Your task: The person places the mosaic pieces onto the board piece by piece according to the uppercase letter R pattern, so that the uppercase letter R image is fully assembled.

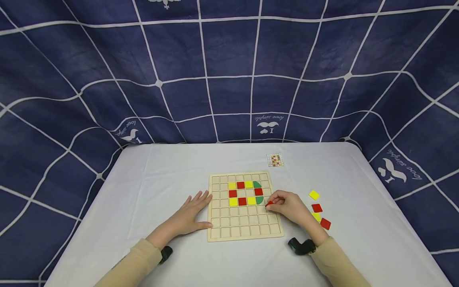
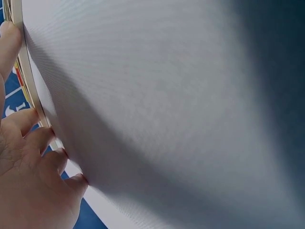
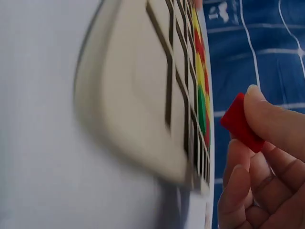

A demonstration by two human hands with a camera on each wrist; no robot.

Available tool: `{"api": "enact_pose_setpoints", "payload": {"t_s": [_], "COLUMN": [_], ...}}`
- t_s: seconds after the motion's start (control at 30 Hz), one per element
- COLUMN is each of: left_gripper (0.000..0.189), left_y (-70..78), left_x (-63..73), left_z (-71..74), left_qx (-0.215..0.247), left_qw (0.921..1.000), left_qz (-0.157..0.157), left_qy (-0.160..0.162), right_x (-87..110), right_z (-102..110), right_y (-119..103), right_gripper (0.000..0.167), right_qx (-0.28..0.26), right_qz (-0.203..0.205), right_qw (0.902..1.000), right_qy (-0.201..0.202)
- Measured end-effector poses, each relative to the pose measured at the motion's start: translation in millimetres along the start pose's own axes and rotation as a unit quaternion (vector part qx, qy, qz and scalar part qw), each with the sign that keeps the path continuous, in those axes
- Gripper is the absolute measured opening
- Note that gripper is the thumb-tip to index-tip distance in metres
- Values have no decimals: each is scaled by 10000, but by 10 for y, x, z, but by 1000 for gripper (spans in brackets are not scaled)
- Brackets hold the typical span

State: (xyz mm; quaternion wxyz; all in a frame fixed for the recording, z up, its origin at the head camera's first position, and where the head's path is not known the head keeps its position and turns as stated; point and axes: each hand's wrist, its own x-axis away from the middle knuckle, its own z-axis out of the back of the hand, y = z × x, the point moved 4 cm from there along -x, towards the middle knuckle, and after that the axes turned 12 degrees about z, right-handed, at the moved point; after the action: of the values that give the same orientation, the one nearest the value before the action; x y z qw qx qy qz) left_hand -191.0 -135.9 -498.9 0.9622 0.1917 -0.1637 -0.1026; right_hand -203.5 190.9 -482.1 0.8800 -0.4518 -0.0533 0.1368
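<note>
Red tile (image 3: 240,124), small and flat, is pinched between the thumb and fingers of the right hand (image 1: 292,206), so the grip is narrow and filled. In the head view the tile appears over the right-hand part of a pale wooden grid board (image 1: 245,232), right of the frame's centre and below it. Its nearest neighbour is the lower green piece (image 1: 259,200), just up and to the left of the grip. The right hand is much the nearer one. No long axis can be told: in the right wrist view the tile is tilted, one edge sloping from its left corner down toward the right, and the thumb covers part of it. Whether it touches the board is unclear.

Around the board's upper middle, yellow and red tiles and two green rounded pieces form a ring with bare cells inside. At the board's left edge lies the left hand (image 1: 190,213), fingers spread and fairly straight, fingertips touching the rim, its grip holding nothing.

Farther out, loose yellow and red tiles (image 1: 325,223) lie on the white table (image 1: 161,175), right of the right wrist; one yellow tile is partly covered. A patterned card (image 1: 275,160) lies beyond the board, too small to read. The right wrist view blurs the board's near corner; the left wrist view cuts off the left hand and shows only a sliver of board.
</note>
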Motion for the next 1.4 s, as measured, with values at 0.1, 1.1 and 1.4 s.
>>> {"api": "enact_pose_setpoints", "payload": {"t_s": [0.1,1.1,1.4], "left_gripper": [97,96,96], "left_y": [0,1,-1], "left_x": [-7,-11,-4], "left_z": [-9,13,12], "left_qx": [-7,-18,3], "left_qw": [10000,9999,9999], "left_qz": [-19,-133,-86], "left_qy": [-14,-86,-84], "right_x": [-51,-324,-332], "right_z": [-185,-832,-843], "right_y": [-118,-601,-633], "right_gripper": [18,4,6], "right_qx": [-134,597,1026], "right_qz": [156,1069,1203], "right_qw": [9998,9913,9863], "right_qy": [-59,-480,-470]}}
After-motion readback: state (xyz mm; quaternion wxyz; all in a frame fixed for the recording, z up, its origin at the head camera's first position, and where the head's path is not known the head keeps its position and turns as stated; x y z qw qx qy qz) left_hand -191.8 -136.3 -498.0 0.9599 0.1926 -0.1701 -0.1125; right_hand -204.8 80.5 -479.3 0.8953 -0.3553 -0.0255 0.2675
